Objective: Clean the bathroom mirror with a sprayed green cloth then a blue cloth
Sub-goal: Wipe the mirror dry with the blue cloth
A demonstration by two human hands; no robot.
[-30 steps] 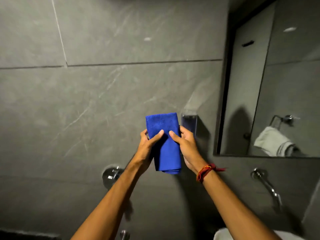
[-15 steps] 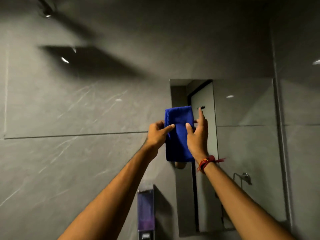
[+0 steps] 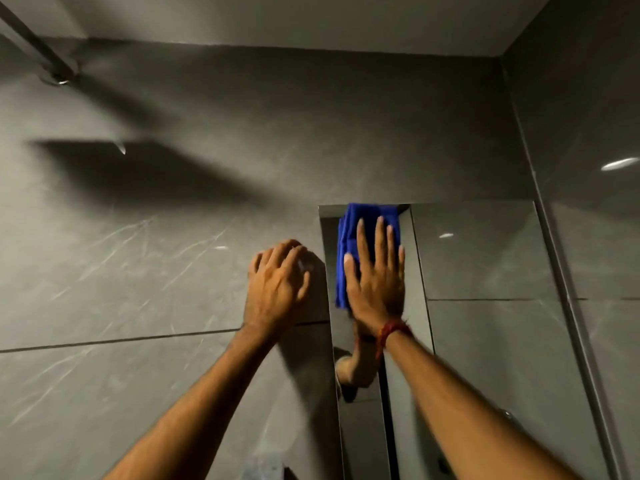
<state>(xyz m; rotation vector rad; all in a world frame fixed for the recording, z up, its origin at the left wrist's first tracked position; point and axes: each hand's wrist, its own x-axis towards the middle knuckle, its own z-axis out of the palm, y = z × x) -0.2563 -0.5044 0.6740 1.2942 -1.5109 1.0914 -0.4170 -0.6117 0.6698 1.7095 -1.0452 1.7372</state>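
A folded blue cloth (image 3: 349, 244) lies flat against the top left corner of the bathroom mirror (image 3: 485, 306). My right hand (image 3: 375, 282) presses on it with the palm, fingers spread and pointing up. A red thread band sits on that wrist. My left hand (image 3: 277, 285) is off the cloth, resting on the grey wall tile just left of the mirror's edge, fingers loosely curled and holding nothing. The green cloth is not in view.
Grey tiled wall (image 3: 138, 271) fills the left side. A metal rod with a round mount (image 3: 52, 69) crosses the top left corner. The side wall (image 3: 588, 168) meets the mirror at right. A dispenser top (image 3: 266, 469) peeks in at the bottom.
Both hands held the cloth in front of the mirror; now my left hand has let go and moved to the wall, and my right hand has pushed the cloth up flat onto the mirror's top corner.
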